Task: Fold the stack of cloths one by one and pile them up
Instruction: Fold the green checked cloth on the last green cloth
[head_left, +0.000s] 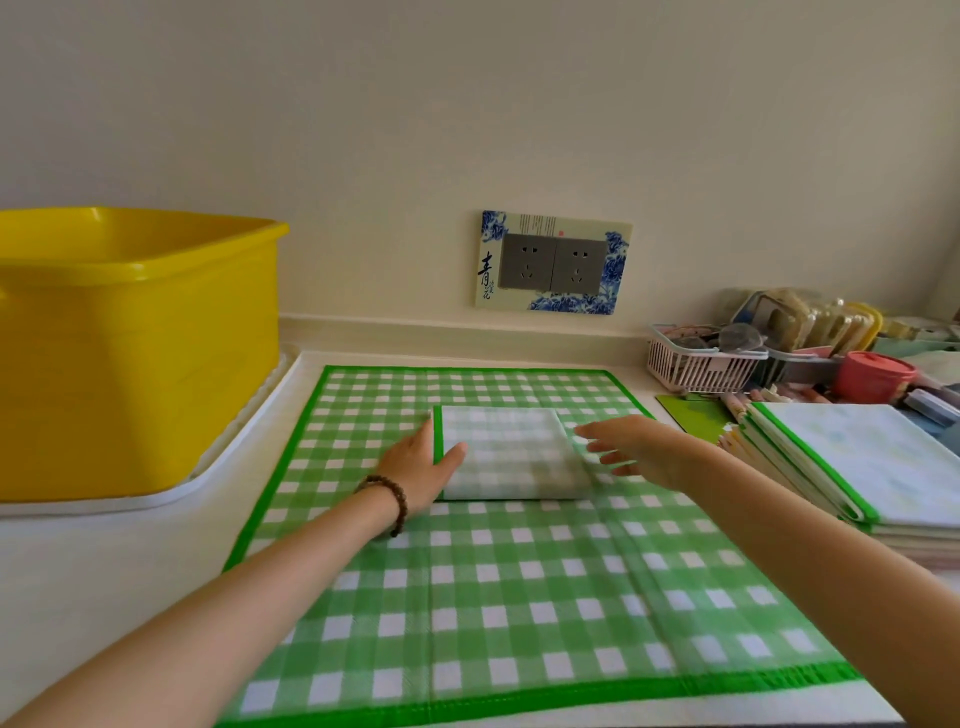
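Observation:
A small folded green-checked cloth (511, 451) lies on a large green-checked cloth (519, 597) spread flat over the counter. My left hand (415, 467), with a bead bracelet on the wrist, rests flat at the folded cloth's left edge, thumb on top of it. My right hand (631, 447) hovers with fingers spread at the folded cloth's right edge, its fingertips touching or just above that edge. To the right sits a stack of cloths (852, 467), pale with green borders.
A yellow plastic tub (130, 353) stands on a white tray (218, 467) at the left. At the back right are a white basket (696, 371), a red lidded cup (872, 376) and assorted clutter. A wall socket (553, 262) is behind the counter.

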